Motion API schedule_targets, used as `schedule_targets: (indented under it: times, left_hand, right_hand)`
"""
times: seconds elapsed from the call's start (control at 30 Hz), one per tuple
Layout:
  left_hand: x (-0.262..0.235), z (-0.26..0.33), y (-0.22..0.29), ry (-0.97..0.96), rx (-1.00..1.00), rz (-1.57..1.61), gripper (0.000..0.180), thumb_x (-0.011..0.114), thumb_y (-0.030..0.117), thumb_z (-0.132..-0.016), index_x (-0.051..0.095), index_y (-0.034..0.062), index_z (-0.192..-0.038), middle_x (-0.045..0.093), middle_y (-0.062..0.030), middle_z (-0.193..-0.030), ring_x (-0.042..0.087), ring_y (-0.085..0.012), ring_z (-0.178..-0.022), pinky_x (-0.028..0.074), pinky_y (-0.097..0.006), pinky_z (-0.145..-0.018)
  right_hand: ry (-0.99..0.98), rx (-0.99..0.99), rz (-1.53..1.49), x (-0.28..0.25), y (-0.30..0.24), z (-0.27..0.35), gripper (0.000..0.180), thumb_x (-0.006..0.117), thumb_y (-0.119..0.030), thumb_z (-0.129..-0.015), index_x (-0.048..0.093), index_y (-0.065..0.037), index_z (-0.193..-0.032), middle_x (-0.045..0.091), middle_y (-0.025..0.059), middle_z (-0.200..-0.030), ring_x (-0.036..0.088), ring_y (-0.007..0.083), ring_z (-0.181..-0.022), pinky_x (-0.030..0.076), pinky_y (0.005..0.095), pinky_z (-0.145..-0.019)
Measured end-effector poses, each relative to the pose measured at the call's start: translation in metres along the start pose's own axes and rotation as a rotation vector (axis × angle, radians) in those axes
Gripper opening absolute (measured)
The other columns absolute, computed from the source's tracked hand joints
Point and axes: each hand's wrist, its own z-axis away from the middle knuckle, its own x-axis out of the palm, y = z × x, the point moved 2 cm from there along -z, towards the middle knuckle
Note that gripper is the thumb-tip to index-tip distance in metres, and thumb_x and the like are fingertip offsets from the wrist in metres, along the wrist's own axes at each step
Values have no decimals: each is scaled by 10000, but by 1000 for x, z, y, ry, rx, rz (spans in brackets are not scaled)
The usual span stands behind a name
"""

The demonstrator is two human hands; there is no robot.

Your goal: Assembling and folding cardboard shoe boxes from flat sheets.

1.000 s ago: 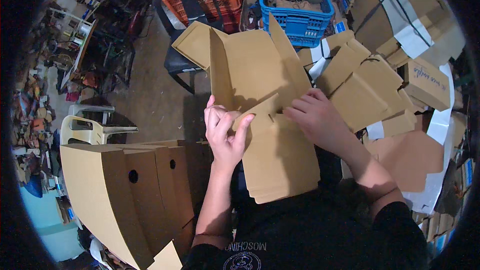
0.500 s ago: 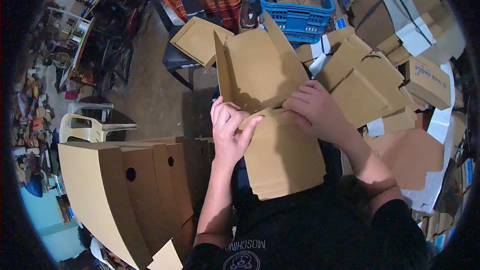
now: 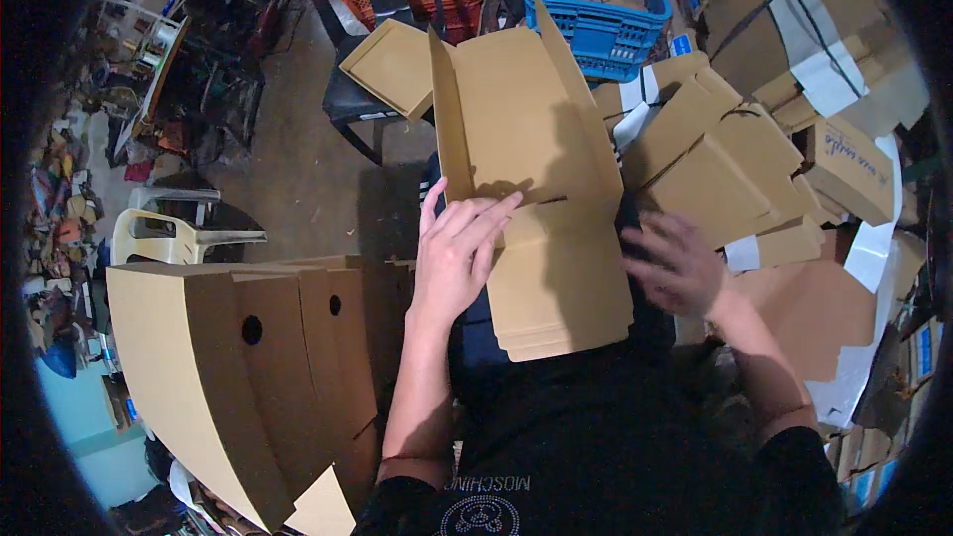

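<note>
Judged mid-fold on the cardboard box [image 3: 516, 104] across the lap [image 3: 469, 345], with left hand [image 3: 459, 248] laid over its left edge (cannot tell if pinching) and right hand [image 3: 680, 263] blurred, spread, just off the right edge; likely calls next for raising the near panel [image 3: 561, 283].

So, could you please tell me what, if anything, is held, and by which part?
The left hand is on the half-folded cardboard's left edge, at the fold; whether it grips is unclear. The blurred right hand holds nothing visible.
</note>
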Motion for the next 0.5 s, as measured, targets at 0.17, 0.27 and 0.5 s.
schedule_targets:
  times: [0.17,0.27,0.5]
  left_hand:
    - [2,1,-4,17,15,51,366,697,26,-883,776,154,-1217,730,-55,-1089,684,-233,-1033,333,-517,-1197]
    - [-5,-1,-7,-70,45,54,337,714,139,-894,768,129,-1226,731,-67,-1142,677,-238,-1104,320,-521,-1204]
    - [-24,-8,15,-190,75,238,650,699,579,-879,725,74,-1286,714,-93,-1220,631,-296,-1227,256,-554,-1230]
  right_hand:
    - [-126,51,-117,19,-15,9,514,795,-167,-742,667,-174,-1240,626,61,-1371,589,309,-1277,465,495,-1075]
    - [-41,173,-265,27,-13,1,502,797,-142,-721,673,-140,-1207,686,71,-1249,631,315,-1213,493,478,-1042]
    - [317,643,-495,36,-13,-14,343,835,-106,-786,651,-45,-1070,691,109,-994,693,272,-951,552,360,-846]
